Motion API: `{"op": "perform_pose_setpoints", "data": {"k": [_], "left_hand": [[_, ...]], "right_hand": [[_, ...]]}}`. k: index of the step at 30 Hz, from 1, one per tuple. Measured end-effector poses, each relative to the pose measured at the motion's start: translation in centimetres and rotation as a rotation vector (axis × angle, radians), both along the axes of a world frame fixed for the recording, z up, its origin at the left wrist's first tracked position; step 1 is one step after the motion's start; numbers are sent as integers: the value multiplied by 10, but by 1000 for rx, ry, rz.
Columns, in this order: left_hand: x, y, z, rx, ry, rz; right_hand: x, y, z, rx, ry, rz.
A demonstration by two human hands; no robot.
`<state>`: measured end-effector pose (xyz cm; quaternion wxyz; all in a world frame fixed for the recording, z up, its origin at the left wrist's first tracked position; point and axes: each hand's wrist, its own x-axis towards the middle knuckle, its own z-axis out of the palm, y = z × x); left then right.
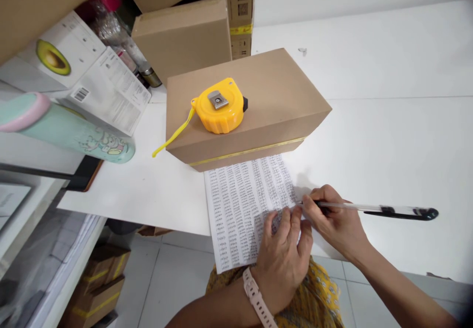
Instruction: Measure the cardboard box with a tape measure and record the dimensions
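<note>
A sheet of paper (231, 219) covered in columns of small handwriting lies at the table's front edge, its lower part past the edge. My left hand (286, 249) rests on it with the fingers spread. Between the fingers of my right hand (334, 219) is a clear pen (373, 208) with black parts, its tip at the paper's right edge. Just beyond the paper stands a closed cardboard box (266, 86), which hides the paper's far end. On top of that box sits a yellow tape measure (221, 106) with a yellow wrist strap.
A mint-green bottle (77, 128) with a pink top is at the left, near a white box (107, 86). Another cardboard box (185, 35) stands behind. The white table (388, 146) extends right. Small boxes (98, 288) are down at the lower left.
</note>
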<state>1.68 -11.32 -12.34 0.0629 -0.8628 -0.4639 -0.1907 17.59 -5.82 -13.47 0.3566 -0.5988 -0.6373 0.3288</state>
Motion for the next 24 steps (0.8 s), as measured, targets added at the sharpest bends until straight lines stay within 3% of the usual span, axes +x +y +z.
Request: {"op": "perform_pose_setpoints", "data": {"k": [24], "left_hand": [[-1,0,1,-18,-5,-8]], "right_hand": [[-2,1,3,48,-33,-23]]}}
